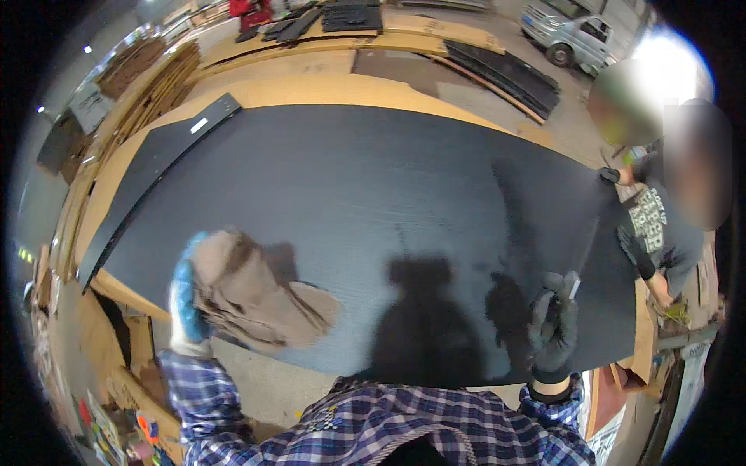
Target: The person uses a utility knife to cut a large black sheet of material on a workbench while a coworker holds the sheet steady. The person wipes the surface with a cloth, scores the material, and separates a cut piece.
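My left hand (185, 291), in a blue and white glove, grips a crumpled brown cloth (260, 299). The cloth hangs over the near left part of a large dark panel (342, 186) and seems to touch it. Over the panel's near right part is my right hand (554, 322) in a black glove, its fingers curled. A small, thin, pale-ended thing (575, 288) shows at those fingertips; its kind cannot be made out. A narrow dark strip (167, 167) with a white label lies across the panel's left end.
At the right end a person in a dark shirt (660, 221) has black-gloved hands at the panel's edge. Cardboard (326, 92) lies under the panel. Dark boards (497, 74) and stacked wood (148, 101) are beyond. A van (571, 35) stands at the far right.
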`<move>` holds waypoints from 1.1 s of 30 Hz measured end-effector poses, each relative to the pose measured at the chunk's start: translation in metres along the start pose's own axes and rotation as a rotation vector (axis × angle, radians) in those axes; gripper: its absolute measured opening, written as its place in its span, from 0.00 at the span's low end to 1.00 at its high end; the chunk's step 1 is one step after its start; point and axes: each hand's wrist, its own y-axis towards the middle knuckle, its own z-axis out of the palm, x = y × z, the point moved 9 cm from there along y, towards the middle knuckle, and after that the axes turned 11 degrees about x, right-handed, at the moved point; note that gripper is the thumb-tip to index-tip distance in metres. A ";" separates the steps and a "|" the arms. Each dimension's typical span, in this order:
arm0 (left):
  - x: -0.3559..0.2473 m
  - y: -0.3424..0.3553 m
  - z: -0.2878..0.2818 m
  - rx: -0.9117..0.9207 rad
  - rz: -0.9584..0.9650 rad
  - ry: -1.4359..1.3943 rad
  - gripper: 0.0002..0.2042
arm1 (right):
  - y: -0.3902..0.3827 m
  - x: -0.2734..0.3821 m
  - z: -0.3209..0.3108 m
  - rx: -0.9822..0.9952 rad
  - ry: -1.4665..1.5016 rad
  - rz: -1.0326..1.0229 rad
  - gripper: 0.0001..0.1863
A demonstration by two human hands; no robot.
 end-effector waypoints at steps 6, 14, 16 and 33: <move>0.027 0.031 -0.256 -0.709 -0.021 0.331 0.28 | -0.009 0.006 -0.015 -0.085 -0.048 0.112 0.23; 0.119 0.294 -0.105 -0.122 -0.032 1.027 0.23 | -0.085 0.038 -0.066 -0.339 -0.196 0.064 0.25; 0.137 0.350 0.050 0.092 0.216 1.548 0.25 | -0.109 0.046 -0.076 -0.404 -0.237 0.044 0.25; 0.232 -0.339 0.598 2.577 -0.290 0.273 0.20 | -0.253 0.111 -0.114 -0.770 -0.350 -0.237 0.27</move>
